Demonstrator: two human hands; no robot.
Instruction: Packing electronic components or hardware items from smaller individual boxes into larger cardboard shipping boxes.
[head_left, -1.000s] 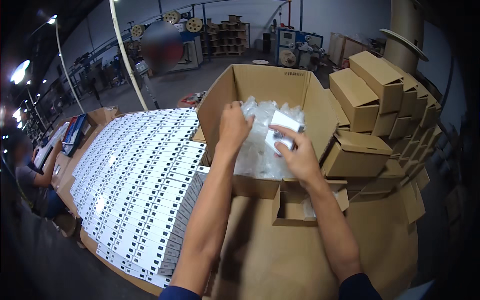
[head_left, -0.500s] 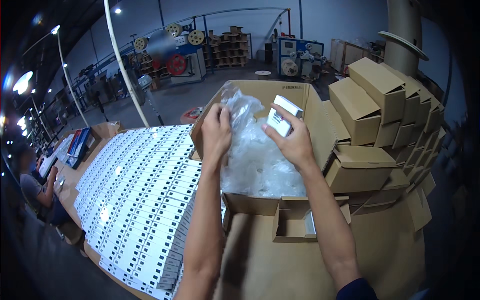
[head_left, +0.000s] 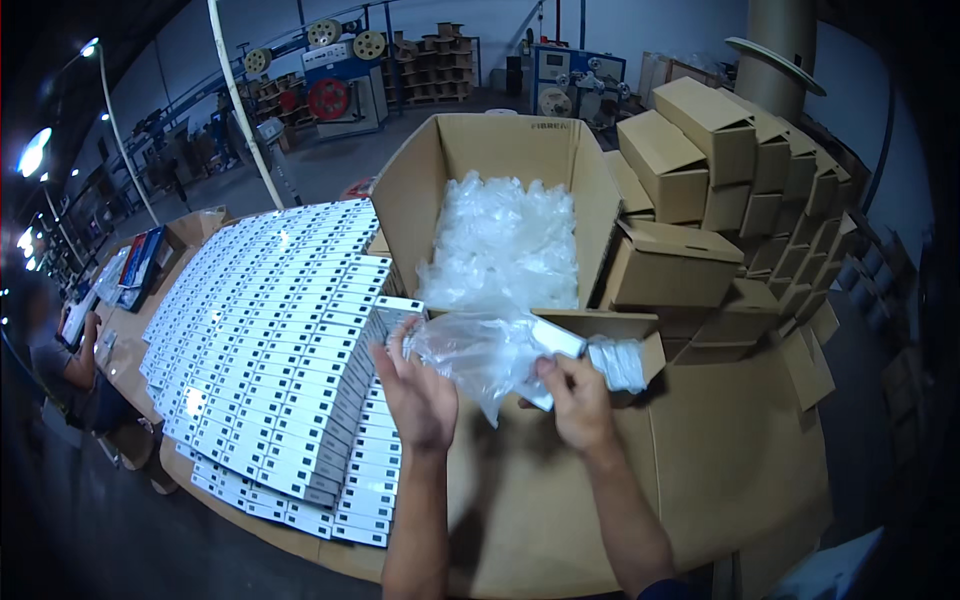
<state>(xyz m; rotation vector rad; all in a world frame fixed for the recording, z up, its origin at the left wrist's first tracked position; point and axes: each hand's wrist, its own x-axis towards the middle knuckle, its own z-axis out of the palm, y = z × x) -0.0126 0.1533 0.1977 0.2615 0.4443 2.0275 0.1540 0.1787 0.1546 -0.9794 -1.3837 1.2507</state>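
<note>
A small white box [head_left: 558,338] is pinched in my right hand [head_left: 582,405], and a clear plastic bag [head_left: 465,350] is bunched against it. The bag stretches leftward and partly veils the box. My left hand [head_left: 420,400] is at the bag's left end, its fingers raised and apart; whether they touch the film is unclear. Just right of the white box, a plastic-wrapped item [head_left: 617,364] lies in a small open carton [head_left: 652,352]. Behind stands a large open carton [head_left: 480,142] with a heap of clear plastic bags [head_left: 510,235] inside.
Rows of white boxes [head_left: 270,340] with dark squares cover the table's left side. Brown cartons [head_left: 690,190] are stacked at right. Cardboard [head_left: 730,440] covers the table in front. Another person [head_left: 65,350] sits far left; machines [head_left: 340,85] stand behind.
Both hands have come down and nearer, out from over the large carton. The bag has come out of it with them. My left hand's grip has loosened; the view has tilted down.
</note>
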